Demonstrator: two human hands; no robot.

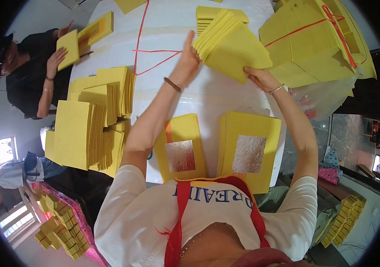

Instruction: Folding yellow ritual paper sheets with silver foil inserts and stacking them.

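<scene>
Over the far middle of the white table [163, 42], both hands hold a fanned stack of yellow paper sheets [236, 49], tilted. My left hand [187, 64] is against its left edge, index finger stretched upward and the other fingers partly hidden. My right hand [261, 79] pinches the near right corner between thumb and fingers. Just behind it lies another layered yellow stack [243, 15]. Close to my body are two yellow paper piles, the left one [185, 127] and the right one [250, 124], each topped with a silver foil square.
Tall yellow paper piles [72, 133] line the left edge. A big bundle [288, 44] tied with red string stands far right, above a clear plastic bag [328, 98]. Loose red string [142, 35] crosses the table. Another person [29, 75] handles yellow paper at the left.
</scene>
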